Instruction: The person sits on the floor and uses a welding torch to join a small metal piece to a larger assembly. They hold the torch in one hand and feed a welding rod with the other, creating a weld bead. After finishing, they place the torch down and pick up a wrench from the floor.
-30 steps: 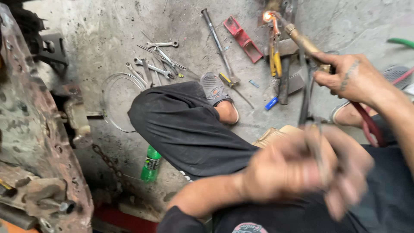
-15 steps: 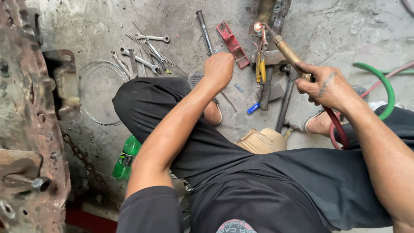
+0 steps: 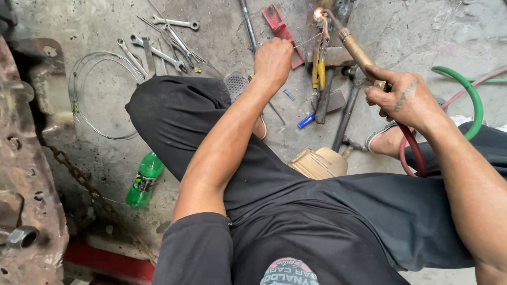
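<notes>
Right grip: my right hand was wrapped shut round the brass torch, fingers closed over the handle and the nozzle pointing up and away from me.
Left grip: my left hand was a closed fist, pinching the thin filler wire that ran out to the right towards the flame.
Flame: lit and bright at the torch tip, right at the head of the yellow-handled pliers lying on the concrete floor; what the pliers gripped was too small to tell.
Step in hand: by my reading, heating a small joint while feeding wire into it, the wire end just short of the glow.
Next move calls for: I judged a steady torch and a fine nudge of the wire tip into the hot spot, no big arm swing.
Edges: a red bracket lay just beside the left fist; a green hose and a red hose looped near the right wrist.
Open room: bare floor to the upper right; spanners, a wire coil and a green bottle sat well apart to the left.
</notes>
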